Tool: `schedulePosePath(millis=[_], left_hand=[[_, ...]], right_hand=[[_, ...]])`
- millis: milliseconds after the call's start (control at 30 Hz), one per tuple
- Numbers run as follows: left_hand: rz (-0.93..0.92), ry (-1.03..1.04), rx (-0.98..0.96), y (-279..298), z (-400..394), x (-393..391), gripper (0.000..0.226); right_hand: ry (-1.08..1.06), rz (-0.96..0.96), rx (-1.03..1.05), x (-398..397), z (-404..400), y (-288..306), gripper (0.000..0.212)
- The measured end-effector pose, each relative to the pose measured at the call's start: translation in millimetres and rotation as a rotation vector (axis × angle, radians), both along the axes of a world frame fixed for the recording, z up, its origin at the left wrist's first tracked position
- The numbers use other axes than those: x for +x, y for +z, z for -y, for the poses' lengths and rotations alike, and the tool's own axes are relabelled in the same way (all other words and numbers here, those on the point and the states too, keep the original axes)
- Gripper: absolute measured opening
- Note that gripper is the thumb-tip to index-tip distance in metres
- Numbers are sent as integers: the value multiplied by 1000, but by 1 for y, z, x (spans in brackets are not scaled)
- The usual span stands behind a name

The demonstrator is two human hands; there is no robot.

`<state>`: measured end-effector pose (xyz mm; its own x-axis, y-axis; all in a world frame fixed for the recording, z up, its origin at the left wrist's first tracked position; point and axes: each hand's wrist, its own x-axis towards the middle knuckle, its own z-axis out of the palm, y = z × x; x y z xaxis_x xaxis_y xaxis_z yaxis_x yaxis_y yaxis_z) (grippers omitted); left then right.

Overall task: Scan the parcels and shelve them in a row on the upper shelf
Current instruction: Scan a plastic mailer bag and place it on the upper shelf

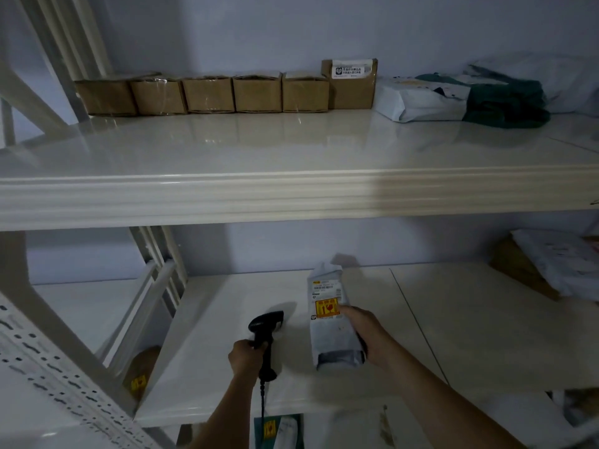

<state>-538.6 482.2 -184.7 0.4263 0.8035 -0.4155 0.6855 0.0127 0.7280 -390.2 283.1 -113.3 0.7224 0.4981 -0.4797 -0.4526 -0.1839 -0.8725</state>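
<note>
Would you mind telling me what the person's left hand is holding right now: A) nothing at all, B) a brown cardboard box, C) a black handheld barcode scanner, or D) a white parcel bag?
C: the left hand grips the handle of the black scanner over the lower shelf, while the right hand holds the white parcel bag.

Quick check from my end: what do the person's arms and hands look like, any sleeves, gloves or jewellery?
Both forearms are bare to the bottom frame edge, with no sleeves in view. The left hand and right hand show no gloves, and no watch or rings are visible in this dim light.
</note>
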Motion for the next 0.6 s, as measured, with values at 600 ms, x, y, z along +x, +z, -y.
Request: schedulePosePath(millis=[600], left_hand=[[719, -234, -684, 147, 176, 86, 32]], right_hand=[[-388, 41, 89, -21, 75, 82, 26]])
